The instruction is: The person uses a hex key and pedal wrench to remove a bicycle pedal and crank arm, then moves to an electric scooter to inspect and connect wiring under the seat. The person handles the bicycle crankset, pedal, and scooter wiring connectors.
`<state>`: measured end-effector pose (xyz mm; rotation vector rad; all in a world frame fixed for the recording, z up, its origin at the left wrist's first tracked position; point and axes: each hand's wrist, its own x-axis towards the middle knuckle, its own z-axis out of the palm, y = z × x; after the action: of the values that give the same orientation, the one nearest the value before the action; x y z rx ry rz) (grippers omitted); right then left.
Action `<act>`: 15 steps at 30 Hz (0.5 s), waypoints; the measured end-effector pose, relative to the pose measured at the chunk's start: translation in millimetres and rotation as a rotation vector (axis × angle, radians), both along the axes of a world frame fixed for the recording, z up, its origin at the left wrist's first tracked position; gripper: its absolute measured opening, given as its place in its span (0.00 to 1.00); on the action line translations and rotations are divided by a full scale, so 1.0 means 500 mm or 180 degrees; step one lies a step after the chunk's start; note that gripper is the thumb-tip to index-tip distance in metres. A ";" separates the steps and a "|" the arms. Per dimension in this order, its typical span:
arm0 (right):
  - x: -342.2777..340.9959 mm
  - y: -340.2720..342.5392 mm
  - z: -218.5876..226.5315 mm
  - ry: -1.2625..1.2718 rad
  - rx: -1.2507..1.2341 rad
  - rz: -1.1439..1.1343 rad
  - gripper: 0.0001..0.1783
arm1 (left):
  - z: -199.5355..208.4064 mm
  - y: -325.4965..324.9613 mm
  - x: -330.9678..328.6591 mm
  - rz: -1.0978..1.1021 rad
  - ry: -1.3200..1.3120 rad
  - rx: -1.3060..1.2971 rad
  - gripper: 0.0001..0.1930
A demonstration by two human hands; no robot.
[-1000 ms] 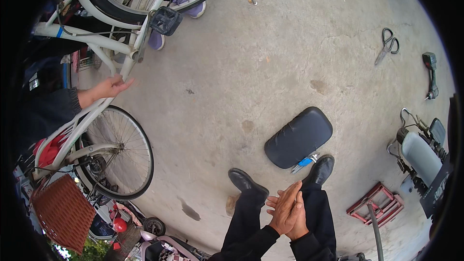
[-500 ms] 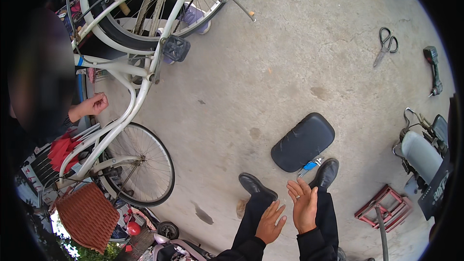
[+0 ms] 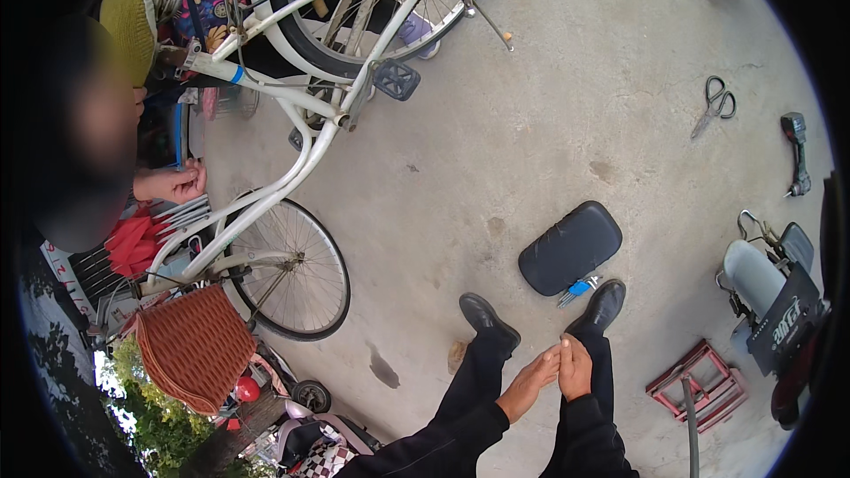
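My left hand [image 3: 529, 382] and my right hand [image 3: 576, 366] meet in front of me above my black shoes [image 3: 488, 315], fingertips touching; I see nothing held in either. Just beyond my feet lies a dark padded seat cushion [image 3: 570, 247] on the concrete, with a blue-handled set of small keys [image 3: 577, 289] at its near edge. A white bicycle [image 3: 292, 128] stands to my left, its front wheel [image 3: 285, 267] nearest me. Another person's hand [image 3: 171, 184] rests at the bicycle's handlebar end.
Scissors [image 3: 715, 104] and a black power tool [image 3: 796, 150] lie on the concrete at the far right. A grey child seat [image 3: 767, 279] and a red metal frame [image 3: 696, 384] sit at my right. A woven brown basket [image 3: 193, 345] hangs by the front wheel.
My hands were pressed together, came apart, and now touch again at the fingertips. The view has shifted, so the bicycle and the other person sit closer in at the left.
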<state>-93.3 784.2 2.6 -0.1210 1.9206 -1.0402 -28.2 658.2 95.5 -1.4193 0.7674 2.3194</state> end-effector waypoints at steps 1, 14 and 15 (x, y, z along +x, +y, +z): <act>0.019 0.021 0.002 0.0096 0.0405 0.0159 0.27 | 0.033 -0.004 0.036 -0.0399 -0.0162 -0.0038 0.36; 0.026 0.187 0.278 0.0371 0.0886 0.0903 0.23 | 0.503 -0.120 0.634 -0.2782 -0.1850 -0.2008 0.29; 0.018 0.203 0.298 0.0340 0.0965 0.0922 0.23 | 0.538 -0.114 0.671 -0.2887 -0.1905 -0.2155 0.28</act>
<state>-84.2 885.5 151.6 -0.2774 2.0602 -0.5542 307.2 601.5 364.3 -1.4261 1.6213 0.9169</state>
